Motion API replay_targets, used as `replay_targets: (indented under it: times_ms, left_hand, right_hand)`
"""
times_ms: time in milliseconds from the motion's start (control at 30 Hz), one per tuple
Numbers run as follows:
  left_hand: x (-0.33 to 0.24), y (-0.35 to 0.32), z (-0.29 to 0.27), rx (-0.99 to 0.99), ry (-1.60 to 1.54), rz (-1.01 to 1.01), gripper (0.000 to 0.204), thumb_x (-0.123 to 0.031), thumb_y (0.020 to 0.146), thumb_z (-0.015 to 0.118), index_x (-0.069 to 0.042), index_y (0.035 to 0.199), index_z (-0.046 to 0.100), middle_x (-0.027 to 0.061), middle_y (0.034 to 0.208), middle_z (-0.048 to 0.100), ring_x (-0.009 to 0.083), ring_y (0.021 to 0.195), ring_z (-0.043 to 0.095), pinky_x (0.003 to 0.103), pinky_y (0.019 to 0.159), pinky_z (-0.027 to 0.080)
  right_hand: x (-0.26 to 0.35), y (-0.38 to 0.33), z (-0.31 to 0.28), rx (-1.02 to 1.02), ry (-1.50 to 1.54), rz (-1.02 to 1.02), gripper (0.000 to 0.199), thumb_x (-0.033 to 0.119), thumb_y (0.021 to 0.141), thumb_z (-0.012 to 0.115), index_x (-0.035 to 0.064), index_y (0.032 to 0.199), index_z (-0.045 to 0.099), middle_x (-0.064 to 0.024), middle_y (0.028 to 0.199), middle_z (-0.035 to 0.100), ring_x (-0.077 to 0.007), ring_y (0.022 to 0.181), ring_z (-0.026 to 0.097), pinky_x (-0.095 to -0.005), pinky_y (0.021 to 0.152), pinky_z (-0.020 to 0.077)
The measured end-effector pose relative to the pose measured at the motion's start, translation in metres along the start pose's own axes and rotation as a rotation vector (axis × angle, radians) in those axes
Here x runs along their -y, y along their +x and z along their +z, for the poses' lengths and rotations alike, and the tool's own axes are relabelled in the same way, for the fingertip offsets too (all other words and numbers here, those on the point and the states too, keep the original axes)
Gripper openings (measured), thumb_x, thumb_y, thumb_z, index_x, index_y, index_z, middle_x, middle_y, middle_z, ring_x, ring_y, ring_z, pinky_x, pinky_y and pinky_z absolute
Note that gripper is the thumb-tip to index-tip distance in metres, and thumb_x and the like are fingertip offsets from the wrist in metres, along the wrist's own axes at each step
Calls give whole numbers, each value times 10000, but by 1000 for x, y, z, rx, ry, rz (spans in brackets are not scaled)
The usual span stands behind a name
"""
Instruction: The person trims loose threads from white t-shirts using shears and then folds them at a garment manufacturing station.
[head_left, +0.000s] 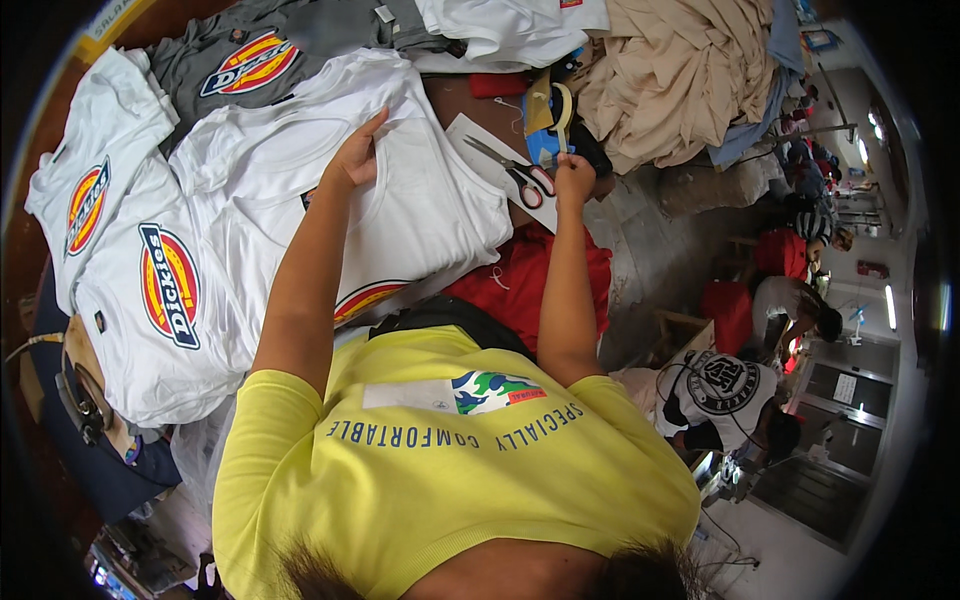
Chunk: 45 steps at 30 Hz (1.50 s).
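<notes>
My left hand (354, 157) lies flat on a white t-shirt (430, 200) spread on top of a pile, with the fingers stretched toward its collar. My right hand (574, 178) is curled into a fist just right of a pair of red-handled scissors (522, 176), which lie on a white sheet (480, 140). Whether the fist holds anything small is hidden. My yellow shirt (450, 450) fills the lower part of the view.
White t-shirts with oval logos (165, 285) are stacked at the left, and a grey one (240, 60) lies behind them. A red garment (530, 280) lies under my arms. Beige cloth (680, 70) is heaped at the back right. Other people (790, 300) work at the right.
</notes>
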<state>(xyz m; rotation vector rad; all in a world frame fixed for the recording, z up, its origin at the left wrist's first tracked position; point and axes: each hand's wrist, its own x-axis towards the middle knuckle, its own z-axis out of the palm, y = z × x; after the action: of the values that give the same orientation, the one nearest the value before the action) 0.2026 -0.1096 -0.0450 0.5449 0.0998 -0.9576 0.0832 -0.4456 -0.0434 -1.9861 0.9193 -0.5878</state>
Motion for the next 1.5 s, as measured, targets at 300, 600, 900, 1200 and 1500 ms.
replay_targets:
  times_ms: [300, 600, 900, 1200, 1500]
  left_hand:
    - [9, -1, 17, -65, 132, -27, 414, -346, 836, 613, -5, 1061, 546, 99, 966, 623, 197, 888, 618, 333, 801, 514]
    - [18, 1, 12, -189, 572, 115, 265, -94, 696, 705, 2, 874, 533, 55, 764, 594, 130, 613, 585, 254, 516, 459]
    - [20, 7, -3, -376, 592, 152, 363, 49, 559, 634, 15, 856, 429, 72, 665, 482, 154, 534, 512, 282, 444, 402]
    - [25, 23, -33, -226, 632, 206, 263, 75, 575, 555, 55, 837, 551, 78, 615, 541, 152, 536, 528, 256, 451, 402]
    - [23, 5, -2, -347, 526, 151, 319, 87, 566, 590, 47, 857, 464, 64, 717, 477, 133, 563, 503, 243, 434, 376]
  right_hand:
    - [-38, 0, -18, -102, -179, -221, 137, 125, 753, 673, 1, 768, 615, -113, 719, 632, -200, 651, 602, -306, 622, 465]
    - [63, -112, 39, 552, 490, -62, 120, 88, 818, 618, 21, 913, 587, -19, 764, 609, -74, 623, 554, -195, 550, 440]
    - [97, -135, 87, 523, 225, -71, 569, 65, 735, 681, 85, 1221, 385, -57, 647, 600, -140, 524, 562, -265, 502, 450]
    - [95, -136, 104, 333, -142, -313, 411, 165, 733, 689, 102, 1058, 444, -114, 673, 624, -335, 686, 606, -424, 643, 440]
    - [108, -128, 92, 452, -585, -291, 373, 370, 758, 660, 115, 949, 465, -160, 840, 626, -366, 802, 596, -445, 687, 453]
